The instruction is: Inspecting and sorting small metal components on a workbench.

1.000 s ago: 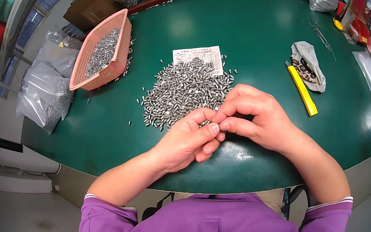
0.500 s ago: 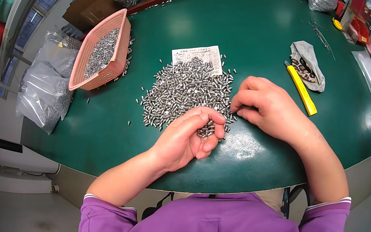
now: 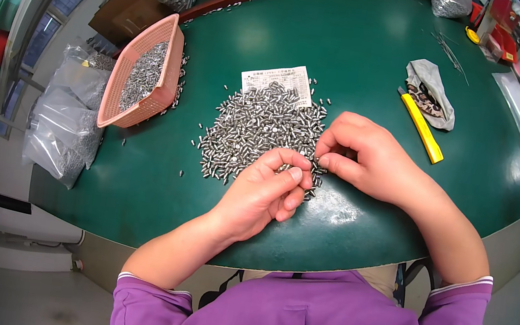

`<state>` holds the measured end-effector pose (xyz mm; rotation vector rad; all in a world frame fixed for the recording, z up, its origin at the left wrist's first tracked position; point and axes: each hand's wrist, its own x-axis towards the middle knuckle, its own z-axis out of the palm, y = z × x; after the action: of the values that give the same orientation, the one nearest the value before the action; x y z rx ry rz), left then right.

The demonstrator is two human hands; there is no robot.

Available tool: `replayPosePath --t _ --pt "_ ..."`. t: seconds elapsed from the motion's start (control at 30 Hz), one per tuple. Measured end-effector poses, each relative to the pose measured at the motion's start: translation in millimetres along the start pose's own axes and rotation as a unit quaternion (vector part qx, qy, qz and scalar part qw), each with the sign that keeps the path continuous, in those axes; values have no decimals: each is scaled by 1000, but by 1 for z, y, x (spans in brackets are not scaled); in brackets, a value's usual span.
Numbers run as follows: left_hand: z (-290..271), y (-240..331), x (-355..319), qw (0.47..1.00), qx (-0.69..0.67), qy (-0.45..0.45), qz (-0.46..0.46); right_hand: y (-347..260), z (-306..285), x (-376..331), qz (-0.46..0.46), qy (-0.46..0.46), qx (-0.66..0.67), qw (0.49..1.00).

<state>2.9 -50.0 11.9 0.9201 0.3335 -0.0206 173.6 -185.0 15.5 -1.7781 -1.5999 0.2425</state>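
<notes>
Nearest the body, purple sleeves (image 3: 291, 320) lead out to two bare forearms that reach over the rim of the green table (image 3: 381, 53). The left hand (image 3: 265, 193) rests at the near edge of the pile of small metal pins (image 3: 258, 129), its fingers curled in with thumb and forefinger tip pressed together; whether a pin sits between them cannot be told. Just beside it, the right hand (image 3: 367, 157) lies on the pile's right edge, fingers bunched and pinched together at the pins, though what they grip is too small to make out. The two hands nearly touch at their fingertips. The pile spreads across the middle of the table, with stray pins scattered round it, and partly covers a white paper slip (image 3: 275, 79) at its far side. To the left stands a pink plastic basket (image 3: 169, 76) holding more pins. To the right lie a yellow utility knife (image 3: 421, 127) and a grey cloth bag (image 3: 430, 87). Clear plastic bags (image 3: 64, 115) hang off the table's left edge
</notes>
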Motion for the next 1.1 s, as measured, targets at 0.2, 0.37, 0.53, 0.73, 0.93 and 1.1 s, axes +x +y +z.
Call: replayPosePath --t 0.2,0.37,0.53,0.73,0.93,1.1 --pt "0 -1 -1 1000 23 2 -6 -15 7 0 12 0 261 965" --pt "-1 0 -1 1000 1 -3 2 -15 -1 1 21 7 213 977" --pt "-2 2 -1 1000 -4 -12 -5 3 -20 0 14 -41 62 997" --pt "4 1 -1 1000 -5 14 -4 5 -15 -5 9 -95 -26 995" --pt "2 -1 -1 1000 18 11 -4 0 -11 -4 -14 -58 -31 998" --pt "4 0 -1 999 26 40 -7 -13 -5 1 -10 -32 186 982"
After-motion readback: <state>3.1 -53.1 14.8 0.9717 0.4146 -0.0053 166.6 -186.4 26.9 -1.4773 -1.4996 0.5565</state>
